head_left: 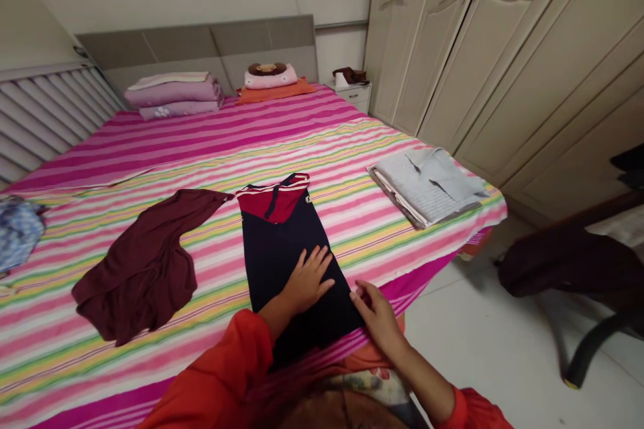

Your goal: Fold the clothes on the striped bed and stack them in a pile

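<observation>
My left hand [306, 278] is spread flat, pressing on the navy shirt [286, 248] folded lengthwise on the striped bed [352, 154]. My right hand [377, 312] pinches its right edge, fingers mostly closed.

a: can you read anything on the bed [151, 141]?
b: no. your navy shirt [282, 248] has a small white mark [305, 198] by its collar [274, 202], too tiny for you to read.
a: and the grey shirt [427, 181]?
b: you see only fine stripes on it, no letters. no word or number reads anywhere you look.
</observation>
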Available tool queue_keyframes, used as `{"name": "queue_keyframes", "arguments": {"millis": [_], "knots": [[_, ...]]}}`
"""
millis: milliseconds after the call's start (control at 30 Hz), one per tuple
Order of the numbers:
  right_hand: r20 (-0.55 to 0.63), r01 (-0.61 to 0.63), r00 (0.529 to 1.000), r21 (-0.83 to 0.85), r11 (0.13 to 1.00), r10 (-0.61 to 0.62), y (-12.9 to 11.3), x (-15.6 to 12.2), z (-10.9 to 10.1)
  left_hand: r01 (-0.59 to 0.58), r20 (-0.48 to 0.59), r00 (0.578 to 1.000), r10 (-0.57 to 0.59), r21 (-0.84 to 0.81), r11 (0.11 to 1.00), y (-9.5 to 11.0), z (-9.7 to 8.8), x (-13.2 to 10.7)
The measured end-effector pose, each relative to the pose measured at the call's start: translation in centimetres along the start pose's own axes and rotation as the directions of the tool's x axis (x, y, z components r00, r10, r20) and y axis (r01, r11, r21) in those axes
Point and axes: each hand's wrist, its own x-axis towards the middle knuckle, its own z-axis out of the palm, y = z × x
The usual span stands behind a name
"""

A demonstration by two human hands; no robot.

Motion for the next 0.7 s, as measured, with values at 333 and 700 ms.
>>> {"name": "queue_keyframes", "arguments": {"millis": [333,700], "knots": [[0.132,-0.181,0.979,0.202,0.963,0.156,1.1,-0.7,0.7,0.082,-0.012,0.997,-0.083,-0.061,0.995,-1.0,-1.7,2.0],[-0.035,0.095,0.995,-0.038,0.995,-0.096,0.4,-1.3,-0.9,-0.208,0.148,0.934,0.324,-0.511,0.834,3.4,-1.9,-0.4]]}}
